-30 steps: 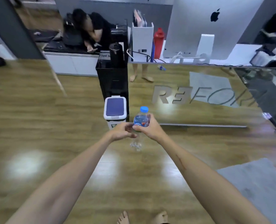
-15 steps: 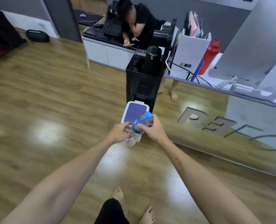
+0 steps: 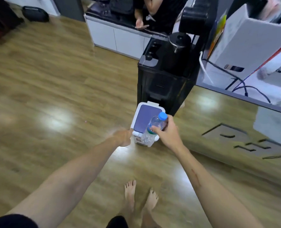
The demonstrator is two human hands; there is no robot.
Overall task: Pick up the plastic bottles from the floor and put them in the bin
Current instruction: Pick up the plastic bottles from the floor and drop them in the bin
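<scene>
A small white bin (image 3: 144, 116) with a shut purple lid stands on the wooden floor in front of a black cabinet. My right hand (image 3: 167, 134) grips a clear plastic bottle (image 3: 157, 120) with a blue cap, held tilted over the bin's right front corner. My left hand (image 3: 122, 137) is off the bottle and sits at the bin's left front corner, blurred by motion, so its fingers are unclear.
A black dispenser unit (image 3: 162, 76) stands right behind the bin. A desk with a glossy front panel (image 3: 235, 129) runs along the right. A white counter (image 3: 116, 37) with a person at it is farther back. My bare feet (image 3: 139, 198) are on open wooden floor.
I have come closer to the bin. My left hand has let go of the bottle and moved to the bin's left front corner. My right hand keeps the bottle over the lid.
</scene>
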